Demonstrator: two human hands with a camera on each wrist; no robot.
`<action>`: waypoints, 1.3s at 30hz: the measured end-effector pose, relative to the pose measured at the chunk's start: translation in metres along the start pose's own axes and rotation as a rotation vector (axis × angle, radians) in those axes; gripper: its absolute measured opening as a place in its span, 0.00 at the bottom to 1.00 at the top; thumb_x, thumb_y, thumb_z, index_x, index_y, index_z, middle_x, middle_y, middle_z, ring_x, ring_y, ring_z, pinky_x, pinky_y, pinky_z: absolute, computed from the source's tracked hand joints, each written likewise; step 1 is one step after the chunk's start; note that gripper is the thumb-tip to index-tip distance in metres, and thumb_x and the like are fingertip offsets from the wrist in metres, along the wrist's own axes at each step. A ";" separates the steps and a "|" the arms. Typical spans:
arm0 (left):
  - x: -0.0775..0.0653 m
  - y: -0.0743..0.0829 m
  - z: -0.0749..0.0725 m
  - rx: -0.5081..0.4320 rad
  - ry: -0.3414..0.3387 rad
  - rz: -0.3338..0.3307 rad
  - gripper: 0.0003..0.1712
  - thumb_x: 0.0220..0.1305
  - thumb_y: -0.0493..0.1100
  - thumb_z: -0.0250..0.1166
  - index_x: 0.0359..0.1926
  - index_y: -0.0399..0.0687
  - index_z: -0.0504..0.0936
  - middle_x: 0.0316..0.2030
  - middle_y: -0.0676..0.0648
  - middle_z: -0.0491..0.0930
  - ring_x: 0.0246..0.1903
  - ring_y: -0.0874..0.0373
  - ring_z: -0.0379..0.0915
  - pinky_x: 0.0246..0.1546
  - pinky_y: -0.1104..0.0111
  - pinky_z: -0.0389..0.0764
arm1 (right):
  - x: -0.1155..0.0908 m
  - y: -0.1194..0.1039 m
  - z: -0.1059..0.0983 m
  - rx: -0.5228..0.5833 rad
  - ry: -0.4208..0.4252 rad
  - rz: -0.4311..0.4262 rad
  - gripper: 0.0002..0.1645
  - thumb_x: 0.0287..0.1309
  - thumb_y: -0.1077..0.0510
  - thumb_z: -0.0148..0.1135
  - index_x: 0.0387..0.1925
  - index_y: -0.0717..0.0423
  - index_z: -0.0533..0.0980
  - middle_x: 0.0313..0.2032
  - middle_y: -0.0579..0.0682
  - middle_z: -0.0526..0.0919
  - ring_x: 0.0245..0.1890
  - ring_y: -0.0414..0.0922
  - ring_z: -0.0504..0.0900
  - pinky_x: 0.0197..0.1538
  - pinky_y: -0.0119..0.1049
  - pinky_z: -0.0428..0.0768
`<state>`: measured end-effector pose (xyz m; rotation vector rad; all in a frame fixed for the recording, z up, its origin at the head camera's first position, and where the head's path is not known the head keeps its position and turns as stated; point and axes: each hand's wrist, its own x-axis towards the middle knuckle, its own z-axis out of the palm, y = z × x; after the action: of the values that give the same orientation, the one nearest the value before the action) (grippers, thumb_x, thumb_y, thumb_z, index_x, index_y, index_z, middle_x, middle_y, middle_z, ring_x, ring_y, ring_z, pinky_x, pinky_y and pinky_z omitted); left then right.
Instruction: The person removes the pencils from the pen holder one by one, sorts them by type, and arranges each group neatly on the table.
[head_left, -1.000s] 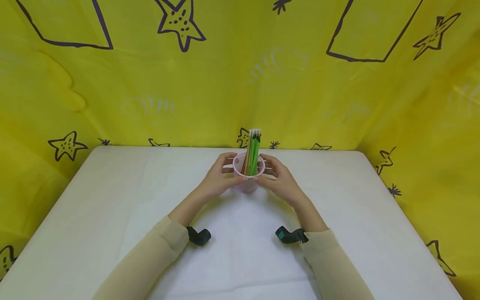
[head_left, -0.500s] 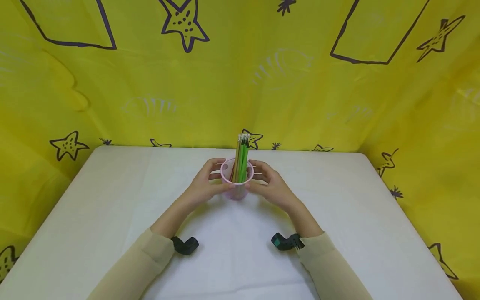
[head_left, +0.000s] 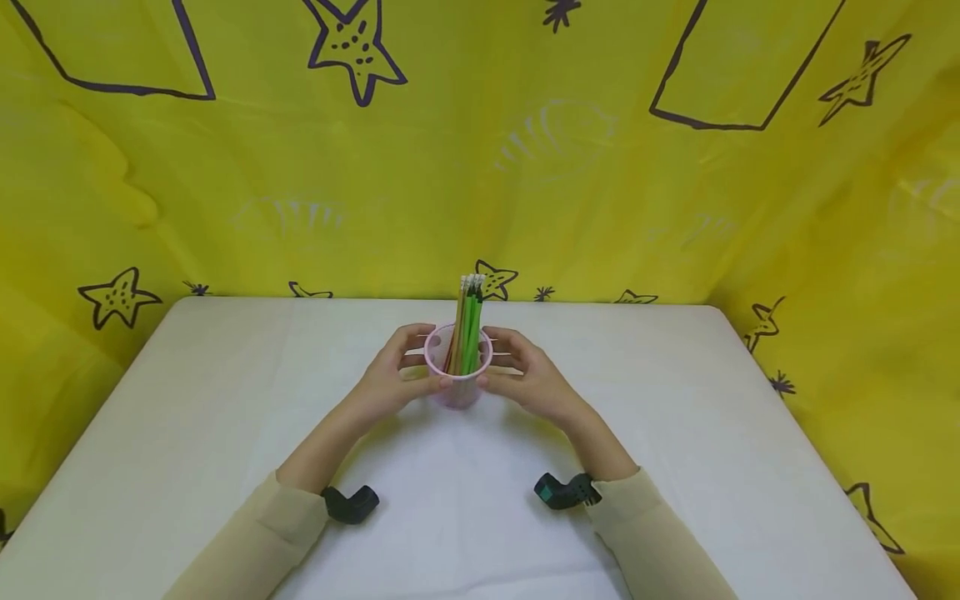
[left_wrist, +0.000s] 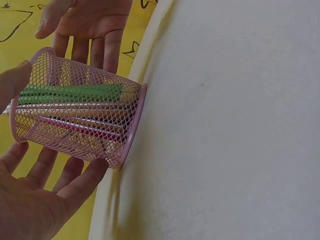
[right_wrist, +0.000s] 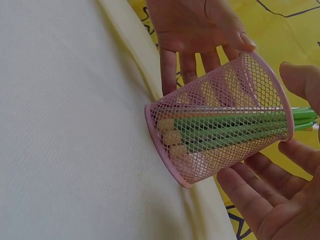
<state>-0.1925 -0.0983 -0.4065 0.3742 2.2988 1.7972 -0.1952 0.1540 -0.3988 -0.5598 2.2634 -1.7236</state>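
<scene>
A pink mesh pencil cup (head_left: 459,397) stands upright between my two hands near the middle of the table. Several pencils (head_left: 467,329) are in it, green ones and wood-coloured ones, their white-tipped ends rising above the rim. My left hand (head_left: 384,380) holds the cup's left side, thumb at the near rim and fingers spread along the wall. On the opposite side my right hand (head_left: 534,382) grips it the same way. In the left wrist view, green and red pencils (left_wrist: 72,95) show through the mesh. The base of the cup (right_wrist: 167,150) is close to the white cloth in the right wrist view.
A white cloth covers the table (head_left: 660,400). Behind and beside it hangs a yellow curtain (head_left: 420,192) with drawn stars and fish. Dark wrist cameras (head_left: 351,505) stick out inward from the beige sleeves (head_left: 258,529).
Both hands have moved the pencil cup to the left and a little nearer to me, holding it throughout. The head view has shifted slightly.
</scene>
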 end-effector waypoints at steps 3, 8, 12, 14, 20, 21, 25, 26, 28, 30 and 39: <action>-0.002 0.000 -0.001 -0.011 -0.004 0.005 0.47 0.54 0.47 0.78 0.70 0.58 0.62 0.68 0.45 0.68 0.65 0.42 0.67 0.62 0.47 0.74 | -0.002 -0.002 0.001 0.003 -0.001 0.001 0.42 0.60 0.57 0.70 0.72 0.47 0.62 0.64 0.55 0.73 0.64 0.55 0.74 0.65 0.50 0.75; -0.004 0.000 -0.002 -0.013 -0.007 0.027 0.46 0.54 0.46 0.78 0.70 0.57 0.62 0.67 0.44 0.68 0.65 0.42 0.68 0.60 0.48 0.77 | -0.004 -0.003 0.001 0.012 -0.010 -0.012 0.42 0.60 0.58 0.70 0.72 0.49 0.61 0.64 0.56 0.73 0.64 0.56 0.74 0.65 0.51 0.75; -0.007 -0.002 -0.004 -0.015 -0.001 0.026 0.46 0.54 0.46 0.78 0.70 0.57 0.63 0.67 0.45 0.68 0.64 0.42 0.69 0.59 0.50 0.78 | -0.004 -0.003 0.003 0.025 -0.035 -0.021 0.42 0.61 0.58 0.69 0.72 0.50 0.61 0.63 0.57 0.73 0.64 0.57 0.74 0.65 0.51 0.75; -0.008 -0.003 -0.005 -0.022 -0.006 0.024 0.46 0.53 0.46 0.78 0.70 0.57 0.63 0.67 0.45 0.68 0.64 0.42 0.69 0.60 0.50 0.78 | -0.004 -0.002 0.004 0.032 -0.044 -0.026 0.41 0.61 0.59 0.69 0.72 0.51 0.61 0.63 0.58 0.74 0.63 0.57 0.74 0.65 0.51 0.75; -0.010 -0.004 -0.008 -0.024 -0.038 0.028 0.47 0.53 0.47 0.78 0.70 0.58 0.62 0.67 0.45 0.68 0.64 0.42 0.68 0.59 0.50 0.78 | -0.006 0.002 0.004 0.048 -0.043 -0.034 0.39 0.62 0.60 0.68 0.71 0.51 0.63 0.62 0.58 0.74 0.63 0.57 0.75 0.63 0.50 0.77; -0.010 -0.004 -0.009 -0.020 -0.043 0.029 0.47 0.53 0.47 0.79 0.69 0.58 0.63 0.67 0.46 0.68 0.64 0.42 0.68 0.59 0.50 0.78 | -0.007 0.002 0.004 0.050 -0.044 -0.033 0.39 0.62 0.59 0.68 0.71 0.51 0.63 0.62 0.58 0.74 0.63 0.57 0.75 0.63 0.49 0.77; -0.011 -0.004 -0.012 -0.023 -0.071 0.034 0.46 0.53 0.47 0.79 0.69 0.58 0.63 0.67 0.45 0.68 0.64 0.42 0.69 0.58 0.51 0.79 | -0.009 0.002 0.005 0.069 -0.053 -0.034 0.40 0.61 0.58 0.69 0.71 0.51 0.63 0.63 0.58 0.73 0.63 0.57 0.75 0.63 0.48 0.77; -0.011 -0.004 -0.014 -0.023 -0.077 0.040 0.46 0.53 0.46 0.78 0.69 0.58 0.63 0.67 0.45 0.68 0.64 0.42 0.69 0.58 0.51 0.79 | -0.009 0.002 0.005 0.078 -0.057 -0.037 0.40 0.61 0.57 0.69 0.71 0.51 0.63 0.64 0.59 0.73 0.63 0.58 0.75 0.63 0.48 0.77; -0.011 -0.005 -0.017 -0.027 -0.084 0.043 0.46 0.53 0.45 0.78 0.69 0.58 0.63 0.67 0.45 0.69 0.63 0.43 0.70 0.58 0.51 0.79 | -0.009 0.002 0.006 0.091 -0.067 -0.044 0.40 0.61 0.57 0.69 0.71 0.51 0.63 0.64 0.60 0.72 0.63 0.59 0.74 0.63 0.49 0.77; -0.012 -0.005 -0.020 -0.027 -0.092 0.051 0.46 0.54 0.44 0.78 0.69 0.58 0.63 0.67 0.45 0.69 0.63 0.42 0.70 0.58 0.50 0.79 | -0.009 0.003 0.007 0.094 -0.072 -0.046 0.39 0.61 0.57 0.69 0.71 0.51 0.63 0.65 0.59 0.72 0.63 0.59 0.74 0.62 0.48 0.78; -0.012 -0.004 -0.021 -0.031 -0.098 0.063 0.45 0.55 0.42 0.77 0.70 0.55 0.63 0.68 0.43 0.68 0.64 0.41 0.69 0.60 0.50 0.78 | -0.002 -0.001 0.005 0.001 0.045 -0.056 0.32 0.64 0.57 0.66 0.67 0.54 0.68 0.62 0.56 0.76 0.60 0.56 0.78 0.56 0.46 0.82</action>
<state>-0.1881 -0.1226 -0.4055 0.5231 2.2138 1.7993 -0.1911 0.1506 -0.3991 -0.5945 2.2981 -1.7812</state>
